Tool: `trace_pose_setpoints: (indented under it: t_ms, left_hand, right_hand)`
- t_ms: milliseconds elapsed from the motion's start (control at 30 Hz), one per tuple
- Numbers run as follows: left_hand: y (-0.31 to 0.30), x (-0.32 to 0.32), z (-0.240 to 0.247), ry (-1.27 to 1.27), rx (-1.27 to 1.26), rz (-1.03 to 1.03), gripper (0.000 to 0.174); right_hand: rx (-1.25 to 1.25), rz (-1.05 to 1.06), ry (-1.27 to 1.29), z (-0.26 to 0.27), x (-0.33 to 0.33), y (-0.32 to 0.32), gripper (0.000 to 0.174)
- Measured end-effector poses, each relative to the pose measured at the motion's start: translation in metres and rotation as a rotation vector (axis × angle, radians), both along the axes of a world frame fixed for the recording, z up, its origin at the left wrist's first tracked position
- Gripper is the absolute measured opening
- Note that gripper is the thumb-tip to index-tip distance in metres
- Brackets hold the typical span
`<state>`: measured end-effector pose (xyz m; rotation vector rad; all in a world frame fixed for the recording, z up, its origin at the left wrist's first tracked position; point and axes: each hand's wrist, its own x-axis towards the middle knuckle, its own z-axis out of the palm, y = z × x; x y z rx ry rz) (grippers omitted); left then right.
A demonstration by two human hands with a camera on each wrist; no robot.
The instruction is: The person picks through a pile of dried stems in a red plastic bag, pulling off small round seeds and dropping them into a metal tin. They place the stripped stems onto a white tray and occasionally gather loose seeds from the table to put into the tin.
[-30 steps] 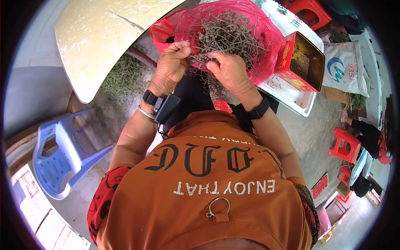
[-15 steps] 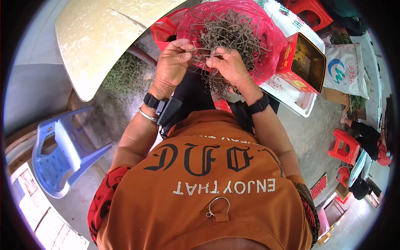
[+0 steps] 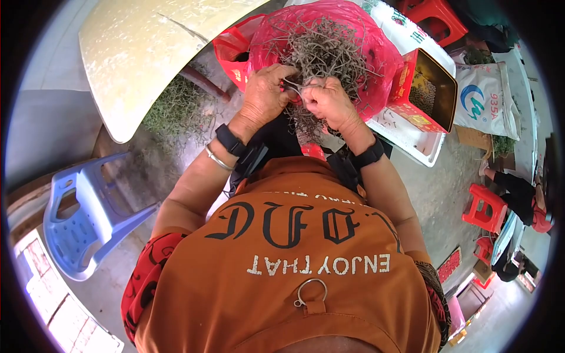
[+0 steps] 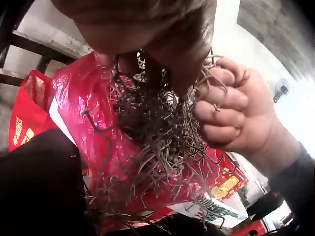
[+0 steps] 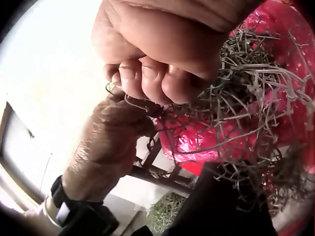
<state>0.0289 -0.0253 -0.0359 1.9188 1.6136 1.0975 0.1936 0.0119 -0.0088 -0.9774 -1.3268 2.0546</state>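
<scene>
A tangled heap of dry grey-brown stems (image 3: 329,50) lies in a pink plastic bag (image 3: 382,82) in front of the person. My left hand (image 3: 266,95) is at the near left side of the heap, its thumb and fingers pinching thin dried stems. Close beside it, my right hand (image 3: 331,105) has its fingers curled round dried stems too. In the left wrist view, stem ends stick out past the right hand's curled fingers (image 4: 219,115). A thin hooked stem (image 5: 135,104) shows between both hands in the right wrist view. Some stems hang over the bag's near edge.
A red and gold tin (image 3: 424,88) holding small round pieces stands right of the bag, on a white foam tray (image 3: 432,154). To the left are a pale table (image 3: 147,53) and a blue plastic chair (image 3: 88,217). Greenish stems (image 3: 176,112) lie on the floor.
My left hand has moved right and slightly down, closer to the right hand, and its wrist has turned. The right hand has shifted slightly downward; its fingers are more curled.
</scene>
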Motion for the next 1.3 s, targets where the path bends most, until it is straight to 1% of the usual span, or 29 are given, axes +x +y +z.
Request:
trace_pose_setpoints:
  t_ms: [67,100,133,200,233,267,333,367,400,467,500,600,633,733,767,867,900,933,1000,1033,1067,1133,1167,1200,1267,1300]
  left_hand:
    - [0.004,0.001,-0.006,0.018,0.001,0.027,0.029]
    - [0.006,0.002,-0.005,0.029,0.002,0.041,0.025]
    - [0.009,0.004,-0.004,0.030,0.003,0.041,0.025]
    - [0.016,0.011,0.000,0.030,-0.040,0.089,0.018]
    - [0.019,0.010,0.000,0.031,-0.064,0.117,0.015]
    - [0.022,0.003,-0.002,0.035,-0.066,0.121,0.015]
    - [0.034,-0.017,-0.009,-0.096,-0.211,0.273,0.016]
    - [0.037,-0.018,-0.011,-0.163,-0.290,0.335,0.016]
    - [0.040,-0.015,-0.014,-0.161,-0.288,0.322,0.016]
    - [0.035,-0.011,-0.002,-0.270,-0.353,0.296,0.017]
    - [0.035,-0.012,0.001,-0.325,-0.382,0.287,0.017]
    - [0.030,-0.007,-0.003,-0.293,-0.324,0.267,0.019]
    - [0.028,-0.006,-0.001,-0.275,-0.290,0.262,0.021]
    - [0.023,-0.003,0.007,-0.288,-0.310,0.277,0.020]
    - [0.021,-0.002,0.010,-0.296,-0.322,0.280,0.020]
    - [0.017,-0.002,0.012,-0.255,-0.339,0.259,0.019]
    - [0.017,-0.002,0.012,-0.235,-0.345,0.251,0.019]
    - [0.014,-0.002,0.012,-0.235,-0.346,0.252,0.019]
    - [0.009,-0.002,0.012,-0.217,-0.240,0.173,0.020]
    - [0.008,-0.001,0.011,-0.209,-0.187,0.131,0.020]
    - [0.008,-0.001,0.009,-0.211,-0.187,0.130,0.020]
    - [0.006,-0.002,0.008,-0.102,-0.026,0.083,0.021]
    - [0.005,-0.002,0.007,-0.046,0.055,0.060,0.021]
    - [0.004,-0.003,0.007,-0.046,0.053,0.060,0.021]
    - [0.004,-0.004,0.010,0.032,0.125,0.050,0.024]
    - [0.004,-0.004,0.012,0.071,0.162,0.047,0.025]
  right_hand:
    - [-0.216,0.070,0.006,0.002,0.002,-0.001,0.016]
    - [-0.215,0.068,0.007,0.002,0.003,-0.001,0.016]
    - [-0.252,0.080,0.055,0.000,0.004,-0.001,0.017]
    - [-0.322,0.108,0.151,0.000,0.006,0.002,0.018]
    - [-0.322,0.113,0.152,0.001,0.007,0.002,0.018]
    - [-0.263,0.247,0.224,0.005,0.007,0.000,0.018]
    - [-0.135,0.511,0.358,0.011,0.012,-0.001,0.018]
    - [-0.137,0.499,0.357,0.010,0.019,-0.004,0.018]
    - [-0.190,0.388,0.392,0.006,0.025,-0.004,0.016]
    - [-0.298,0.197,0.461,0.008,0.024,-0.004,0.014]
    - [-0.294,0.207,0.462,0.009,0.022,-0.002,0.014]
    - [-0.223,0.056,0.253,0.013,0.030,-0.005,0.010]
    - [-0.225,0.054,0.251,0.014,0.030,-0.006,0.010]
    - [-0.079,0.043,0.253,0.014,0.022,-0.006,0.008]
    - [-0.079,0.043,0.254,0.014,0.019,-0.007,0.008]
    - [0.345,-0.089,-0.072,0.019,0.011,-0.009,0.007]
    - [0.345,-0.089,-0.071,0.020,0.010,-0.008,0.007]
    - [0.455,-0.148,-0.076,0.022,0.009,-0.006,0.007]
    - [0.675,-0.268,-0.085,0.028,0.006,-0.002,0.007]
    - [0.676,-0.268,-0.086,0.031,0.006,-0.001,0.007]
    - [0.722,-0.290,-0.122,0.035,0.005,-0.001,0.007]
    - [0.811,-0.330,-0.193,0.041,0.003,-0.001,0.007]
    - [0.809,-0.330,-0.193,0.041,0.003,0.000,0.007]
    - [0.836,-0.283,-0.247,0.041,0.002,0.002,0.007]
    - [0.888,-0.191,-0.355,0.040,0.000,0.006,0.008]
    - [0.887,-0.191,-0.354,0.040,-0.001,0.006,0.008]
